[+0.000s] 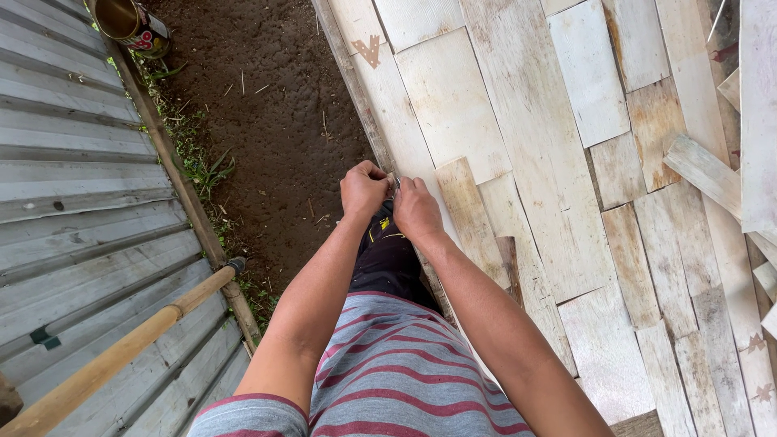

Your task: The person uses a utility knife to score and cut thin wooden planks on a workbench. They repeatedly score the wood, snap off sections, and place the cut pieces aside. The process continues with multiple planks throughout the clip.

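Now your left hand [364, 188] and right hand [415, 209] meet, fingers curled on something hidden, plank wall [518, 162] at 3 o'clock.

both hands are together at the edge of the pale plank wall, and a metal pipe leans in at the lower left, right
Not quite. Both hands, left hand and right hand, are together at the plank wall edge, but the head view shows a wooden handle, not a metal pipe, at lower left.

Both forearms stretched out in front, angling toward each other. Left hand [364, 188] is curled into a loose fist, right hand [415, 209] right next to it, knuckles up, fingers bent, hands basically touching.
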